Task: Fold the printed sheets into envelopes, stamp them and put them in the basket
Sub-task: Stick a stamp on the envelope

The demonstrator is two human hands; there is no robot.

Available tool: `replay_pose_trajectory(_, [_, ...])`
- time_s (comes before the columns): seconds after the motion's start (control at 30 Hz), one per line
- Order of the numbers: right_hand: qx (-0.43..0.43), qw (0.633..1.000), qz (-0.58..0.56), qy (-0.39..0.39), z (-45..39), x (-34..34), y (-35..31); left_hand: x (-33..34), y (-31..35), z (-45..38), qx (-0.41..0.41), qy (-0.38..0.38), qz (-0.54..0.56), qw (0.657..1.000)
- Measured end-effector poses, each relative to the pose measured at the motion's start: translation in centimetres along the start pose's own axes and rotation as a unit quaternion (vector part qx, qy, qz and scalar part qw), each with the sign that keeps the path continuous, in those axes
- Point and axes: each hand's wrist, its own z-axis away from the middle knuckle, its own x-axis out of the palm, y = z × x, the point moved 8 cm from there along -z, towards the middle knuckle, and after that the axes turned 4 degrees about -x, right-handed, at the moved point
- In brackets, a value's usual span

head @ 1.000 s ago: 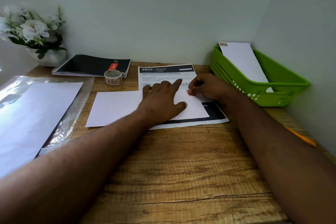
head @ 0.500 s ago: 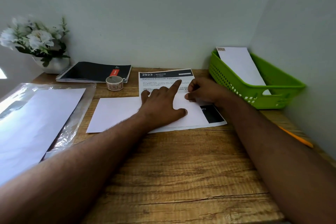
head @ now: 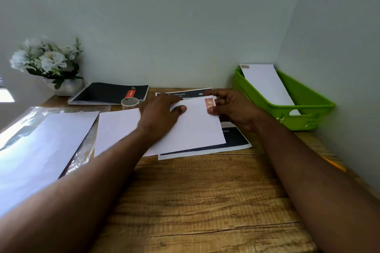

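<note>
Envelope [head: 191, 127]: plain white, folded flat, long side running left to right, lying on the table [head: 205, 201] over a printed sheet [head: 236, 144]. Its far right corner carries a small reddish stamp [head: 209, 103] with a pale figure on it.

Printed sheet: white with a dark header band at the far edge and a dark block at the near right corner; mostly covered by the envelope.

My left hand [head: 159, 115]: laid flat on the envelope's left half, fingers straight, thumb stretched toward the middle, pressing it down.

My right hand [head: 232, 109]: at the envelope's right end, fingers curled, thumb and fingertips pinching the edge just beside the stamp.

Basket [head: 308, 107]: green, slotted walls, at the right against the wall, holding one white envelope that leans upright with a stamp at its top left corner.

Tape roll [head: 130, 103]: small, beyond my left hand, near a black spiral notebook [head: 109, 93].

Blank paper [head: 39, 150]: white sheets on a clear plastic sleeve, far left.

Flower pot [head: 65, 86]: white blooms, back left corner.
</note>
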Motion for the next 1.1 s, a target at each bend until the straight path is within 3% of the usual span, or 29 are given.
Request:
replay_pose_trajectory(0.2, [-0.013, 0.998, -0.065, 0.02, 0.3, -0.1, -0.8, -1.2, 0.0, -0.4, 0.002, -0.002, 0.045, 0.999])
replay_pose_trajectory(0.33, [-0.019, 0.996, -0.091, -0.015, 0.9, 0.0, -1.7, -1.9, 0.5, -1.1, 0.005, -0.07, 0.051, 0.996])
replay_pose_trajectory(0.5, [-0.047, 0.976, -0.21, 0.014, 0.7, -1.0, -2.7, -7.9, 1.8, -3.6, -0.007, 0.017, 0.096, 0.995])
replay_pose_trajectory(0.63, [-0.091, 0.958, -0.268, 0.047, 0.8, -1.1, -4.6, -10.7, 3.7, -6.0, -0.07, 0.082, 0.312, 0.944])
replay_pose_trajectory(0.7, [-0.116, 0.944, -0.294, 0.094, 1.2, -1.9, -6.0, -9.8, 5.0, -7.4, -0.089, 0.094, 0.42, 0.898])
replay_pose_trajectory(0.77, [-0.164, 0.94, -0.239, 0.178, 2.1, -4.1, -7.2, -8.0, 6.3, -8.9, -0.111, 0.1, 0.528, 0.836])
replay_pose_trajectory(0.87, [-0.237, 0.92, -0.018, 0.31, 4.1, -8.0, -9.1, -5.8, 9.2, -10.6, -0.136, 0.106, 0.615, 0.769])
replay_pose_trajectory(1.0, [-0.295, 0.858, 0.136, 0.399, 6.4, -11.3, -10.2, -4.3, 14.2, -11.7, -0.12, 0.123, 0.661, 0.731])
replay_pose_trajectory(1.1, [-0.28, 0.803, 0.249, 0.463, 7.6, -14.3, -10.3, -1.4, 17.5, -12.2, -0.116, 0.099, 0.679, 0.718])
